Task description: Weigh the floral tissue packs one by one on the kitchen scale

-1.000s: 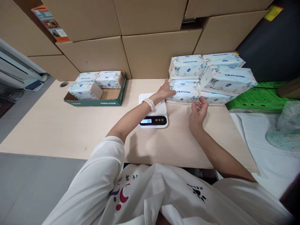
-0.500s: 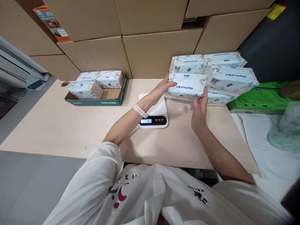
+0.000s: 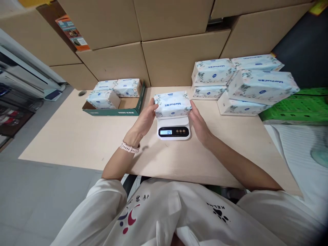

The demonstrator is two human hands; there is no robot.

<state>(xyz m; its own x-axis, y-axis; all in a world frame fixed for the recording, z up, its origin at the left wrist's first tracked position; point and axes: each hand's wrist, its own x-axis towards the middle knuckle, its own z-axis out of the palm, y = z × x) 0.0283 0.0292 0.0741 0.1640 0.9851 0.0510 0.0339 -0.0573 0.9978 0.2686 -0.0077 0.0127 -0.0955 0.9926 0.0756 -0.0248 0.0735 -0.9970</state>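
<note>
- Across the middle, a pale wood-grain bench [image 3: 69, 143], with a small round hole [image 3: 82, 93] near its far edge at 10 o'clock.
- At its centre, a white scale [image 3: 174, 131], lit, reading what looks like 0.5.
- Over the far part of its plate, a flower-printed pack [image 3: 173, 104], held roughly level; cannot tell whether touching the plate.
- Left grip [image 3: 144, 120] partly curled, closed on the pack's 9 o'clock end, thumb at the front; pale wristband [image 3: 130, 147] below.
- Right grip [image 3: 201, 124] with fingers fairly straight, pressed to the 3 o'clock end.
- At 10 o'clock from the scale, a green-sided tray [image 3: 112, 112] holding three similar packs [image 3: 104, 99].
- At 2 o'clock, more packs in a stepped stack [image 3: 262, 87].
- Along 12 o'clock, a wall of cardboard boxes [image 3: 184, 61]; orange printed sheet [image 3: 74, 34] towards 11.
- Beyond the stack at 2 o'clock, a dark panel [image 3: 302, 48].
- Off the bench at 3 o'clock, green crate [image 3: 298, 111]; just nearer, ribbed white sheet [image 3: 294, 145].
- Grey floor [image 3: 51, 194] at 8 o'clock.
</note>
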